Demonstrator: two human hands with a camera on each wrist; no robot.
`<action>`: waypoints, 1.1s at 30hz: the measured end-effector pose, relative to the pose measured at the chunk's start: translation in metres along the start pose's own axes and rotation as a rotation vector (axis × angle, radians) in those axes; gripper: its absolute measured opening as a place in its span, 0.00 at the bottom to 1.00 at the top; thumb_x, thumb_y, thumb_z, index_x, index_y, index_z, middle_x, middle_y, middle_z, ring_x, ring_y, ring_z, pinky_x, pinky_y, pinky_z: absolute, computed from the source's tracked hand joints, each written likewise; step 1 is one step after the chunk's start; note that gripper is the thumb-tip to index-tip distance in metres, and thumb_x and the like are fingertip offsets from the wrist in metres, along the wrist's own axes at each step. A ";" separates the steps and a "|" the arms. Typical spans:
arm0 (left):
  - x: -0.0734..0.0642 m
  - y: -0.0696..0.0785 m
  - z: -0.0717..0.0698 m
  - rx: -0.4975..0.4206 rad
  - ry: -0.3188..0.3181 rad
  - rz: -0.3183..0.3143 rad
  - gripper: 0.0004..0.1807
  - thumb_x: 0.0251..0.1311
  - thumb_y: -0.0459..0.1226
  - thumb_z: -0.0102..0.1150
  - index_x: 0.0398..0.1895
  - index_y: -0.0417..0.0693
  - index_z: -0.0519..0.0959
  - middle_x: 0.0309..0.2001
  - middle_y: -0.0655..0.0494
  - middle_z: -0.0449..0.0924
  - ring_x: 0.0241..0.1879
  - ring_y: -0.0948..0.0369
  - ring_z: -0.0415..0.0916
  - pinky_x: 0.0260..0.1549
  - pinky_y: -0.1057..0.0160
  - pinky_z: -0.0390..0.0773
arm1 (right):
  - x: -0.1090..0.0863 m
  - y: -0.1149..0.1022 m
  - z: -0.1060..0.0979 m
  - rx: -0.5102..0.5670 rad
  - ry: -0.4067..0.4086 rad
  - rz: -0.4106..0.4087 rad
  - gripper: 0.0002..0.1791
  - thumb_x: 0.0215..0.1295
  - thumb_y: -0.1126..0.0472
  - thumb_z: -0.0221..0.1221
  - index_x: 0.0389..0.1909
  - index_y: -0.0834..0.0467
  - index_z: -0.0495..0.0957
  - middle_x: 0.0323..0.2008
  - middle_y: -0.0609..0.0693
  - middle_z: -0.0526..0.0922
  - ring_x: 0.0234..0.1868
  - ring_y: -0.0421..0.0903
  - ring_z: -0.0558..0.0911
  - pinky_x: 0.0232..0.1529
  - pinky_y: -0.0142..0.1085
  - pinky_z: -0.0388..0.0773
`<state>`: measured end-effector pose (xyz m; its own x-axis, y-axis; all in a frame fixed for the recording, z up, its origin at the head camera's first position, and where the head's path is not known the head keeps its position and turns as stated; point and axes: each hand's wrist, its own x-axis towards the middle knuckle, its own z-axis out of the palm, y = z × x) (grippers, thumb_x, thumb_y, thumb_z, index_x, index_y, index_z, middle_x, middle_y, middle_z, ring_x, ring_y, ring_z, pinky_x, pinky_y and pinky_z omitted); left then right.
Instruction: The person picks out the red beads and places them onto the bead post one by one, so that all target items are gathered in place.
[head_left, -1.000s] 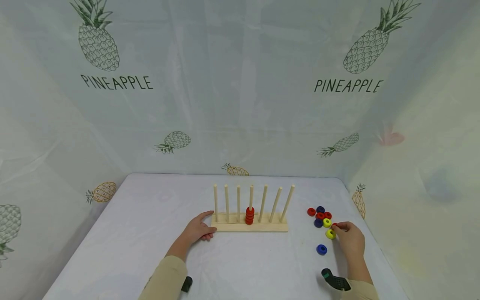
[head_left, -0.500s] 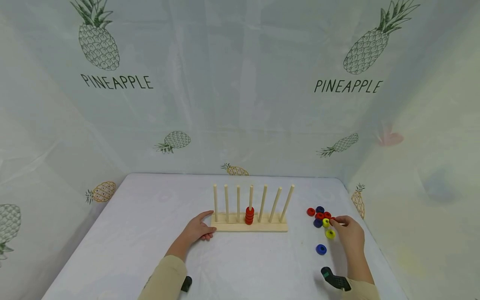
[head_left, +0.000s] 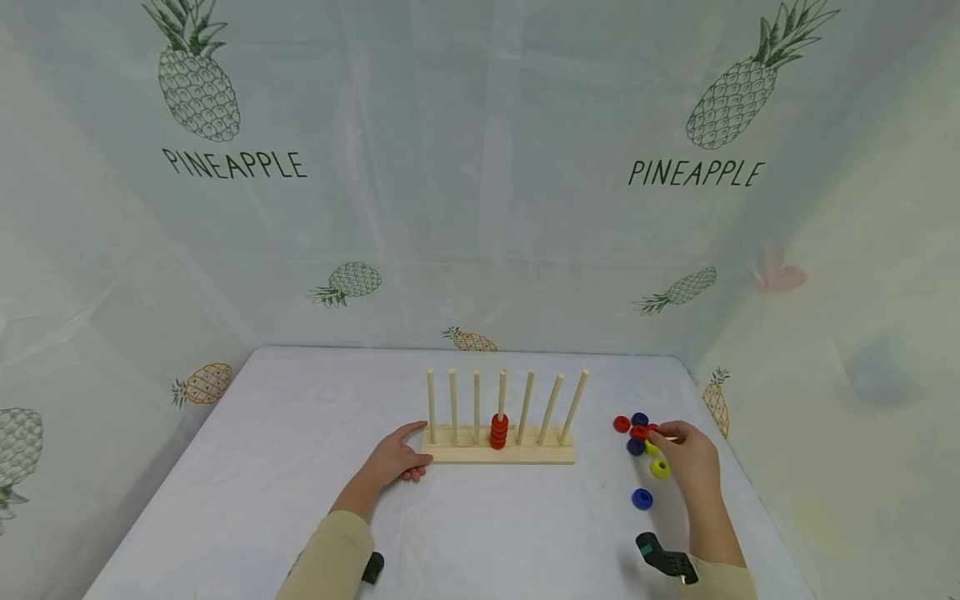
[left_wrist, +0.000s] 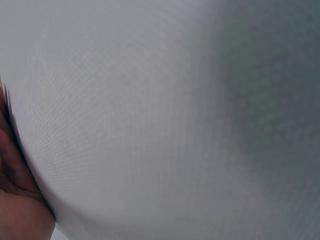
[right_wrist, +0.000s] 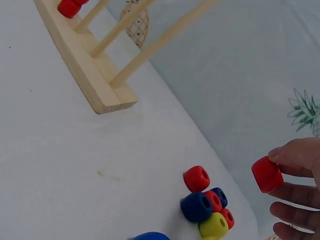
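A wooden peg rack (head_left: 465, 457) with a row of upright pegs stands mid-table. Several red beads (head_left: 498, 432) are stacked on its middle peg. My left hand (head_left: 393, 457) holds the rack's left end, thumb at the front and index finger at the back; the left wrist view catches only part of this hand. At the right, above the loose beads, my right hand (head_left: 694, 461) pinches a red bead (right_wrist: 267, 175) between thumb and fingers. Below it lie red beads (right_wrist: 196, 178), dark blue beads (right_wrist: 196, 206) and yellow beads (head_left: 660, 468), bunched together.
A blue bead (head_left: 642, 499) lies apart, nearer the front of the white-covered table (head_left: 480, 533). A pineapple-print curtain (head_left: 480, 208) rises behind and along both sides. A black device (head_left: 666, 560) is worn at the right wrist.
My right hand has risen from beside the yellow beads and moved away and slightly left, carrying the red bead over the bunch. My left hand and the rack stay put.
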<state>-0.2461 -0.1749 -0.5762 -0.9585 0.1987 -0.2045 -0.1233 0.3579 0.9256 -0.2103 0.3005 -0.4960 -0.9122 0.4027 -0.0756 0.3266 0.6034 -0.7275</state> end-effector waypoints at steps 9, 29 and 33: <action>0.000 0.000 0.000 -0.001 -0.003 0.006 0.41 0.57 0.33 0.69 0.73 0.41 0.60 0.19 0.51 0.81 0.15 0.63 0.77 0.16 0.69 0.74 | -0.014 -0.022 -0.001 -0.010 -0.013 -0.075 0.18 0.66 0.54 0.63 0.49 0.63 0.78 0.42 0.62 0.79 0.37 0.54 0.74 0.28 0.36 0.74; -0.002 0.002 0.001 -0.034 -0.002 0.008 0.41 0.57 0.32 0.69 0.73 0.40 0.60 0.19 0.50 0.81 0.15 0.63 0.76 0.15 0.69 0.73 | -0.039 -0.062 0.010 0.026 -0.038 -0.272 0.15 0.65 0.56 0.64 0.48 0.61 0.80 0.42 0.57 0.81 0.41 0.53 0.78 0.36 0.41 0.79; -0.002 0.001 0.000 -0.017 -0.001 0.015 0.41 0.57 0.32 0.69 0.72 0.40 0.60 0.19 0.51 0.81 0.15 0.63 0.76 0.15 0.69 0.73 | -0.042 -0.068 0.012 0.022 -0.038 -0.316 0.14 0.65 0.58 0.64 0.47 0.61 0.81 0.40 0.56 0.81 0.40 0.53 0.78 0.34 0.39 0.77</action>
<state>-0.2444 -0.1748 -0.5753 -0.9600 0.2047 -0.1909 -0.1133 0.3394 0.9338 -0.1971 0.2346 -0.4517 -0.9763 0.1714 0.1319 0.0202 0.6795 -0.7334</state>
